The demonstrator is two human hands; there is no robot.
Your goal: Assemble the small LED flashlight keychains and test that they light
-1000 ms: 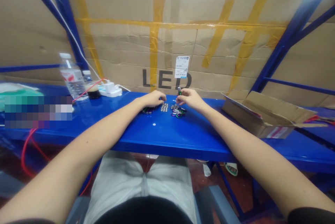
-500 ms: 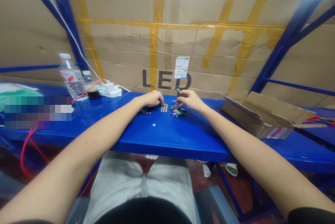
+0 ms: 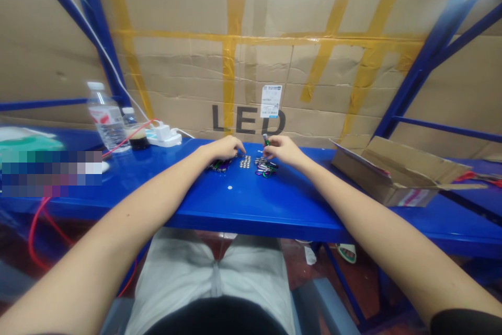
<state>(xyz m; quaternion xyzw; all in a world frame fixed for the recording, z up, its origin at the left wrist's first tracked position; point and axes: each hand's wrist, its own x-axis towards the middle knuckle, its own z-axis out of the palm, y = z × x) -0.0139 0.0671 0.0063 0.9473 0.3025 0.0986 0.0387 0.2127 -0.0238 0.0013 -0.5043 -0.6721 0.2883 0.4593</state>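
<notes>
My right hand pinches a small green tube with a silver end, upright between thumb and fingers. Below it lies a pile of colourful metal clips, green, purple and silver, with ring-like loops. Just right of my left hand sit several small round silver button cells, set close together in rows. My left fingers are bent and closed, tips just above the cells' far left side; whatever they hold is too small to make out. Under that hand, a row of dark, coloured slim tubes is partly hidden.
An open cardboard box stands on the right of the blue table. At left are a water bottle, a small dark-liquid bottle and a white power strip. A large cardboard sheet stands behind.
My left fingertips have lifted slightly away from the button cells. My right hand keeps the green tube nearly in the same place. The whole view has shifted a little.
</notes>
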